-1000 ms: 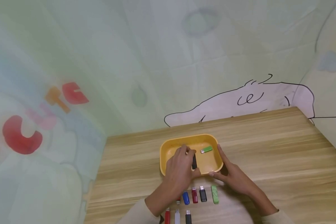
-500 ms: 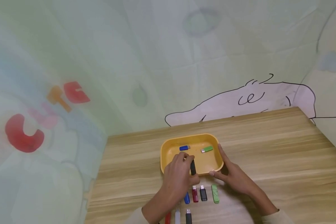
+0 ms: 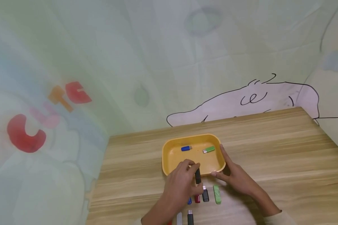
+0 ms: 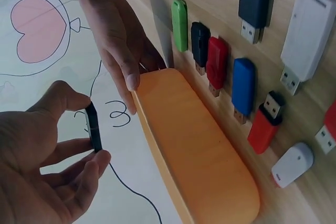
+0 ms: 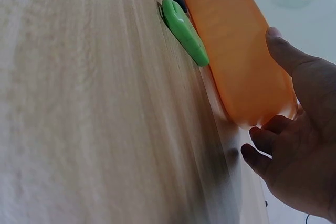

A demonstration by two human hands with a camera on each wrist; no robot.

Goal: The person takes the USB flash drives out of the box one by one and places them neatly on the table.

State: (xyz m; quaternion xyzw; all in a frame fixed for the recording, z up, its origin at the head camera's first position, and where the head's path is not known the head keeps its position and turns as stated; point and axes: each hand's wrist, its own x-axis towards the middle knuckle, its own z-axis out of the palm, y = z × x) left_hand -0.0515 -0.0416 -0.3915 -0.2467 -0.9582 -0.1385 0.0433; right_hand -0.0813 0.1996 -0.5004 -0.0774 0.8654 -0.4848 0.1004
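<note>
My left hand (image 3: pixel 178 181) pinches a black USB flash drive (image 3: pixel 198 176) between thumb and fingertips, over the near rim of a yellow plastic tray (image 3: pixel 169 159). The left wrist view shows this black drive (image 4: pixel 93 127) held edge-on, above the level of the tray wall (image 4: pixel 194 150). My right hand (image 3: pixel 238 178) grips the tray's right end, its thumb on the near rim and its fingers round the end wall. Inside the tray lie a blue USB drive (image 3: pixel 186 148) and a green USB drive (image 3: pixel 209 149), apart from each other.
Several USB drives lie in rows on the wooden table before the tray, including a green one (image 3: pixel 217 194), a black one (image 3: pixel 205 194) and a dark red one (image 3: pixel 197 198). A white drive (image 4: pixel 310 30) lies nearer my body. A printed cloth wall (image 3: pixel 146 62) rises behind the table.
My left hand has drawn the black USB flash drive from over the tray floor towards me, to the near rim. The blue drive in the tray has come into sight. The right hand keeps its grip.
</note>
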